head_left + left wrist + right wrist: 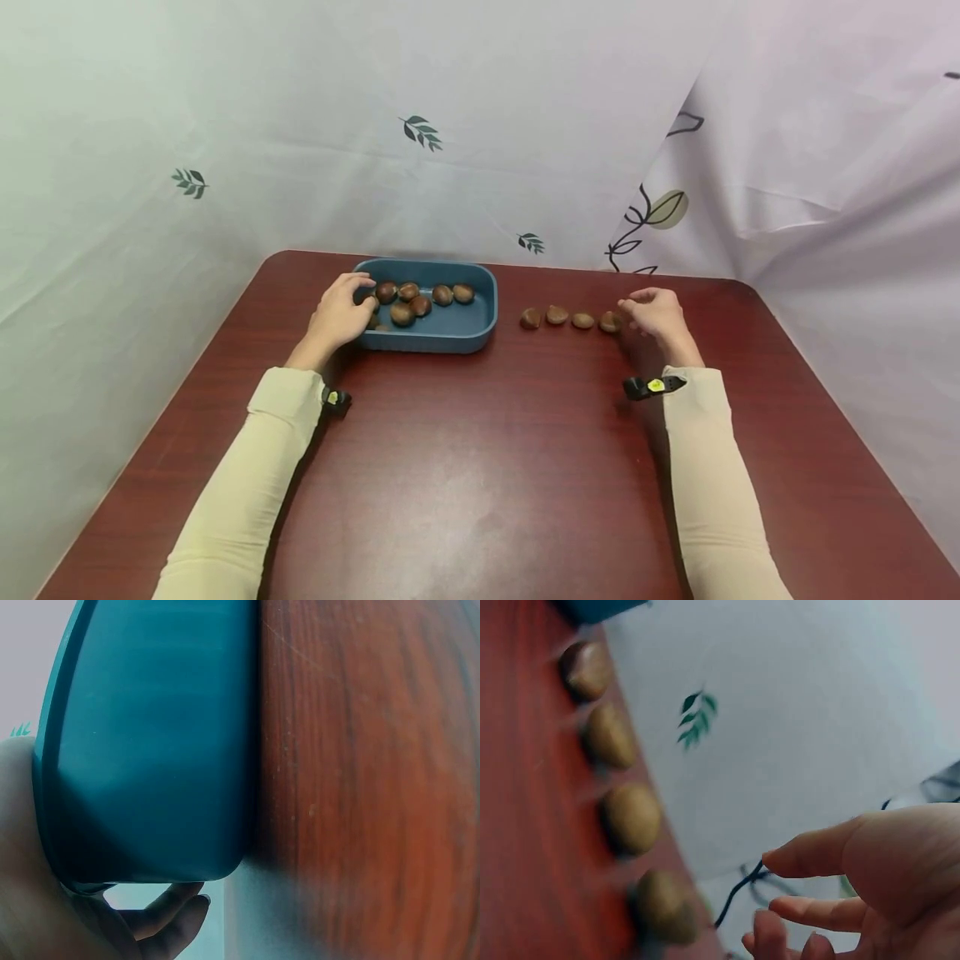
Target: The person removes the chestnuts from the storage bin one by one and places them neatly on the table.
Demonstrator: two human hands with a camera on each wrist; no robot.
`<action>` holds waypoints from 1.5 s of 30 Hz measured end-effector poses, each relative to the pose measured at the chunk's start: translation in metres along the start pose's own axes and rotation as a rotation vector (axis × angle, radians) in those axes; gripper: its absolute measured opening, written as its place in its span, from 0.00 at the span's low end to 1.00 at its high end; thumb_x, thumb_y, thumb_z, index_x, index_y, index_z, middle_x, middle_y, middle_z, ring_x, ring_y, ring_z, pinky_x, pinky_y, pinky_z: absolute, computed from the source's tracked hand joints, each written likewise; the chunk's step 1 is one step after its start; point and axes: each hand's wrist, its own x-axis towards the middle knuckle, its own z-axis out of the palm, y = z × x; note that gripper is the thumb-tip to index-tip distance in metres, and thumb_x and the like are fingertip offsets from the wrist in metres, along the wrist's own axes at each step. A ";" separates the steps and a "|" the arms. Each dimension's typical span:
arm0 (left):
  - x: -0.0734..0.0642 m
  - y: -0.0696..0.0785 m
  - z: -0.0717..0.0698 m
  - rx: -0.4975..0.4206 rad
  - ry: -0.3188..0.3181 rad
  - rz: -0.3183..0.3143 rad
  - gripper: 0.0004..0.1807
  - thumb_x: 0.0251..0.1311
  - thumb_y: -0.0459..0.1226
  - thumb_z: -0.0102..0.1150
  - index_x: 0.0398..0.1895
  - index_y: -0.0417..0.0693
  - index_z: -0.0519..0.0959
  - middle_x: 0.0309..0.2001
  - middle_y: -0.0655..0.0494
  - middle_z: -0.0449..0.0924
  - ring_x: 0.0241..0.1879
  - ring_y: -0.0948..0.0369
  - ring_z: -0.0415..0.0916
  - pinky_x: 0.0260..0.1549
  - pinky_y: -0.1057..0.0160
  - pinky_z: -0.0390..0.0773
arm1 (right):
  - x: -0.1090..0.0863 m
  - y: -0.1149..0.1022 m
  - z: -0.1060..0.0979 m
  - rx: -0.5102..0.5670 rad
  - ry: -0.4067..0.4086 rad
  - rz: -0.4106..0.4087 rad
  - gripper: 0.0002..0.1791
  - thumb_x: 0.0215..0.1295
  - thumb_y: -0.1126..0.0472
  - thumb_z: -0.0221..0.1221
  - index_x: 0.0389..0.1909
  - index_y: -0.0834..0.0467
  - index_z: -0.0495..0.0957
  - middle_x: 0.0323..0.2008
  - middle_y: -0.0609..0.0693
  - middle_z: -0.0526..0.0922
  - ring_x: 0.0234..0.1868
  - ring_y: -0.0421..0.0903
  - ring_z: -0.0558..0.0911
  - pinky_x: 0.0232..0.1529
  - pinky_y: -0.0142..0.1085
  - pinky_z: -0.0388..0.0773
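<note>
Now | left hand (337,312) — fingers clamp tray (427,342), loose chestnuts (402,314) inside | right hand (656,314) — fingers apart, beside four lined-up chestnuts (557,315)

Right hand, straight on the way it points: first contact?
Probably the rightmost chestnut, just ahead of the right hand; the hand's height is hard to judge, so it might pass above.
</note>
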 end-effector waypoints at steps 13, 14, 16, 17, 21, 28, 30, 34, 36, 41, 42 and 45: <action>0.001 -0.001 0.000 -0.001 0.000 0.010 0.23 0.70 0.40 0.46 0.67 0.46 0.72 0.74 0.54 0.59 0.71 0.44 0.57 0.56 0.33 0.64 | -0.023 -0.057 0.015 0.034 -0.113 -0.122 0.25 0.70 0.53 0.57 0.63 0.63 0.72 0.59 0.63 0.78 0.52 0.59 0.82 0.40 0.38 0.83; 0.001 -0.001 0.000 -0.001 -0.002 0.010 0.23 0.70 0.40 0.46 0.67 0.46 0.72 0.74 0.53 0.59 0.71 0.43 0.57 0.56 0.33 0.64 | -0.025 -0.062 0.018 0.037 -0.117 -0.130 0.25 0.70 0.54 0.57 0.63 0.62 0.72 0.59 0.63 0.78 0.52 0.58 0.82 0.38 0.36 0.83; 0.001 -0.001 -0.001 -0.002 -0.007 0.008 0.24 0.70 0.40 0.46 0.67 0.46 0.71 0.74 0.53 0.59 0.71 0.43 0.57 0.56 0.33 0.63 | -0.028 -0.070 0.023 0.040 -0.119 -0.151 0.24 0.70 0.54 0.58 0.63 0.62 0.73 0.58 0.63 0.79 0.51 0.56 0.83 0.35 0.33 0.82; 0.001 -0.001 -0.001 -0.001 -0.008 0.007 0.24 0.70 0.40 0.46 0.67 0.46 0.71 0.74 0.53 0.59 0.71 0.43 0.57 0.56 0.33 0.63 | -0.030 -0.074 0.026 0.036 -0.122 -0.163 0.24 0.70 0.55 0.58 0.62 0.62 0.74 0.57 0.63 0.79 0.49 0.55 0.83 0.34 0.31 0.81; 0.001 0.000 -0.002 0.003 -0.014 0.005 0.24 0.70 0.40 0.46 0.68 0.46 0.71 0.74 0.53 0.59 0.71 0.43 0.57 0.57 0.32 0.62 | -0.035 -0.088 0.042 0.035 -0.128 -0.215 0.22 0.70 0.55 0.59 0.61 0.61 0.75 0.53 0.62 0.82 0.45 0.53 0.85 0.32 0.31 0.80; 0.001 0.000 -0.002 -0.001 -0.015 0.004 0.24 0.70 0.40 0.46 0.68 0.47 0.70 0.74 0.53 0.59 0.71 0.43 0.56 0.56 0.32 0.62 | -0.041 -0.110 0.082 0.061 -0.104 -0.303 0.18 0.68 0.58 0.61 0.56 0.60 0.79 0.46 0.59 0.85 0.43 0.54 0.87 0.35 0.37 0.82; 0.000 0.000 -0.001 0.003 -0.017 -0.001 0.24 0.71 0.40 0.46 0.69 0.47 0.70 0.74 0.53 0.58 0.72 0.43 0.56 0.56 0.32 0.62 | -0.042 -0.114 0.093 0.068 -0.104 -0.317 0.17 0.68 0.59 0.61 0.55 0.60 0.79 0.44 0.58 0.85 0.41 0.53 0.87 0.35 0.37 0.82; -0.001 0.000 -0.001 0.003 -0.012 -0.004 0.25 0.70 0.40 0.46 0.69 0.47 0.70 0.74 0.54 0.59 0.71 0.43 0.56 0.56 0.32 0.62 | -0.042 -0.121 0.117 0.081 -0.124 -0.342 0.17 0.67 0.60 0.61 0.55 0.61 0.79 0.45 0.57 0.85 0.40 0.52 0.86 0.39 0.40 0.82; -0.001 0.000 -0.002 0.000 -0.006 -0.001 0.25 0.70 0.40 0.46 0.69 0.47 0.70 0.74 0.53 0.59 0.71 0.43 0.56 0.56 0.32 0.62 | -0.044 -0.125 0.127 0.077 -0.130 -0.370 0.18 0.67 0.60 0.62 0.55 0.61 0.80 0.46 0.56 0.85 0.43 0.52 0.85 0.42 0.42 0.81; -0.002 0.000 -0.002 -0.001 -0.009 0.001 0.25 0.70 0.40 0.46 0.69 0.47 0.69 0.74 0.53 0.58 0.72 0.43 0.56 0.57 0.32 0.62 | -0.049 -0.134 0.151 0.087 -0.193 -0.430 0.17 0.67 0.61 0.62 0.55 0.61 0.79 0.50 0.57 0.84 0.51 0.52 0.81 0.47 0.47 0.79; -0.002 0.000 -0.002 -0.001 -0.012 0.000 0.25 0.70 0.40 0.46 0.69 0.47 0.69 0.74 0.53 0.58 0.72 0.43 0.56 0.57 0.32 0.62 | -0.050 -0.135 0.155 0.088 -0.209 -0.440 0.17 0.68 0.61 0.61 0.55 0.61 0.80 0.50 0.57 0.84 0.51 0.52 0.81 0.47 0.47 0.79; -0.001 0.000 -0.002 -0.005 -0.013 0.001 0.25 0.70 0.40 0.46 0.69 0.47 0.69 0.74 0.53 0.58 0.72 0.44 0.55 0.57 0.32 0.62 | -0.051 -0.138 0.167 0.078 -0.253 -0.464 0.17 0.68 0.61 0.61 0.55 0.61 0.79 0.50 0.56 0.84 0.52 0.52 0.81 0.49 0.47 0.78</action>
